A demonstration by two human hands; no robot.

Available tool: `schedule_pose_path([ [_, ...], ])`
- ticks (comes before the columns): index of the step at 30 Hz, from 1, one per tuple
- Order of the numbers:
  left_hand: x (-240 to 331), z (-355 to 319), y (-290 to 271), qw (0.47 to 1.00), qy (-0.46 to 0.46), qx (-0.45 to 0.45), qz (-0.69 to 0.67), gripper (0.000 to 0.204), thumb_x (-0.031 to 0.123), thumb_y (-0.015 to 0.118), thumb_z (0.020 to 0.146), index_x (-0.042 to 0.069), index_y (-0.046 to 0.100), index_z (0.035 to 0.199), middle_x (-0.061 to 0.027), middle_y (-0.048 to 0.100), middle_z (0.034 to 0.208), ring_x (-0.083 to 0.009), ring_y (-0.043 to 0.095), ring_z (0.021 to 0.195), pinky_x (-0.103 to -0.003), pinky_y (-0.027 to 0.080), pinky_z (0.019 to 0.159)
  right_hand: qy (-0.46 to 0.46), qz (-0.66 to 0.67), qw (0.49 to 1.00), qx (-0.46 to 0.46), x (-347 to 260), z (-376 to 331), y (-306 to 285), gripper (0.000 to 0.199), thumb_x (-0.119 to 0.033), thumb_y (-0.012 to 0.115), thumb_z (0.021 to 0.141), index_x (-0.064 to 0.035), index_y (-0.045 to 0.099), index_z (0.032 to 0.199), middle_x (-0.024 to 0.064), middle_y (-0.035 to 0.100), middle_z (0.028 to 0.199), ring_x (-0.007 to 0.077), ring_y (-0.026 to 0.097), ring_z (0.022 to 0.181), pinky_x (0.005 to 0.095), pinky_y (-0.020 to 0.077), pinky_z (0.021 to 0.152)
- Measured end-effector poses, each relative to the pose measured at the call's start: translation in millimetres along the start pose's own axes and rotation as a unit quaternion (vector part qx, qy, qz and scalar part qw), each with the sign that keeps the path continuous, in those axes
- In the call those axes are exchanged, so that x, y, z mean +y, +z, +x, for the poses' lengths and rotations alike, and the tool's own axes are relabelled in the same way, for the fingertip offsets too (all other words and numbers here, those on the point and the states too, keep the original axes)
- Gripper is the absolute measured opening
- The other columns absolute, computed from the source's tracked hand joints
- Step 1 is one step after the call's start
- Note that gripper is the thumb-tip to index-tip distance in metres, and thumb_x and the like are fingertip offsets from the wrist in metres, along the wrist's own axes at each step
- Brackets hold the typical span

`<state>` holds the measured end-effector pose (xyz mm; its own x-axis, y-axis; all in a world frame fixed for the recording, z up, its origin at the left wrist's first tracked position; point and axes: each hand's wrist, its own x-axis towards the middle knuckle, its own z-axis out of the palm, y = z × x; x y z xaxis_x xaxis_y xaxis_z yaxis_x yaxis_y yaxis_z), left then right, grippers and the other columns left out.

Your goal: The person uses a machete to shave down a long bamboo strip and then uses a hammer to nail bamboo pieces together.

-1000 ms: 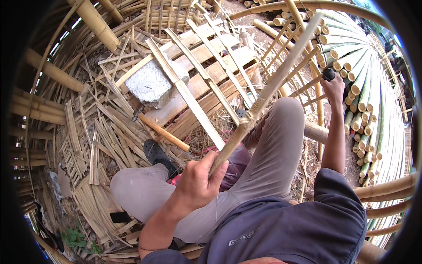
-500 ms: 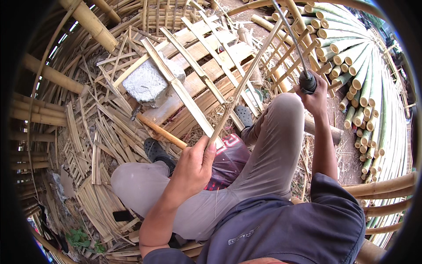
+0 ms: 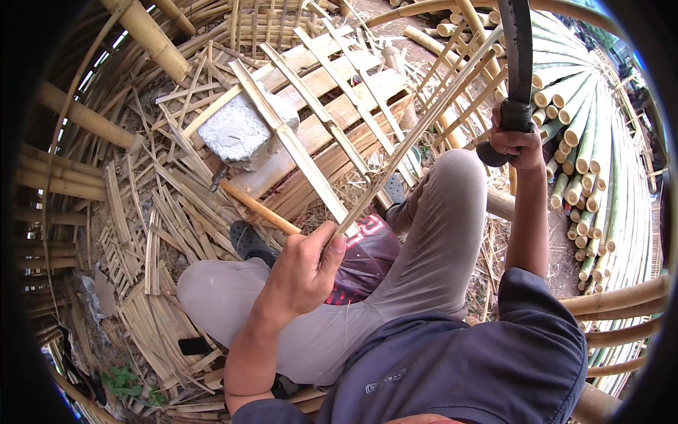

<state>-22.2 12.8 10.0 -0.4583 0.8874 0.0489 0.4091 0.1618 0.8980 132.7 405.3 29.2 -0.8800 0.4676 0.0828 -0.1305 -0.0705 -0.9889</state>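
My left hand (image 3: 305, 272) grips the near end of a long thin bamboo strip (image 3: 417, 134) that slants up and away to the right. Raised at the upper right, my right hand (image 3: 518, 141) is closed around the black handle of a long dark blade (image 3: 520, 42) that points upward beside the strip's far end. I sit with grey-trousered legs bent, the right knee (image 3: 452, 177) up under the strip.
Split bamboo strips (image 3: 162, 233) cover the ground at left. A wooden pallet (image 3: 339, 113) holds a grey stone block (image 3: 236, 131); a hammer (image 3: 254, 205) lies near it. Cut bamboo poles (image 3: 600, 141) are stacked at right, thicker poles (image 3: 141, 32) at top left.
My right hand has risen with the blade, from low beside the pole stack to high at the upper right. The strip now stands more on edge and looks thinner.
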Motion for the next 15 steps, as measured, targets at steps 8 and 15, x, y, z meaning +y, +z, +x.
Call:
schedule_pose_path([
  [8,-1,1,-4,0.999,0.013,-0.015,0.046,0.029,0.023,0.053,0.103,-0.002,0.053,0.087,-0.0209,0.053,0.058,-0.0427,0.057,0.054,-0.045,0.041,0.049,0.060,0.135,0.969,-0.198,28,3,-12,0.038,0.004,0.074,0.060,0.0024,0.046,0.086,0.0037,0.043,0.061,0.0129,0.042,0.040,0.0275,0.0294,0.039],
  [15,-7,1,-10,0.995,0.013,0.008,0.096,0.023,0.018,0.059,0.099,-0.002,0.052,0.089,-0.0204,0.055,0.059,-0.0417,0.060,0.056,-0.045,0.044,0.050,0.119,0.117,0.953,-0.252,42,8,23,0.039,-0.002,0.078,0.055,0.0041,0.053,0.084,0.0031,0.048,0.062,0.0098,0.048,0.046,0.0243,0.0341,0.042],
])
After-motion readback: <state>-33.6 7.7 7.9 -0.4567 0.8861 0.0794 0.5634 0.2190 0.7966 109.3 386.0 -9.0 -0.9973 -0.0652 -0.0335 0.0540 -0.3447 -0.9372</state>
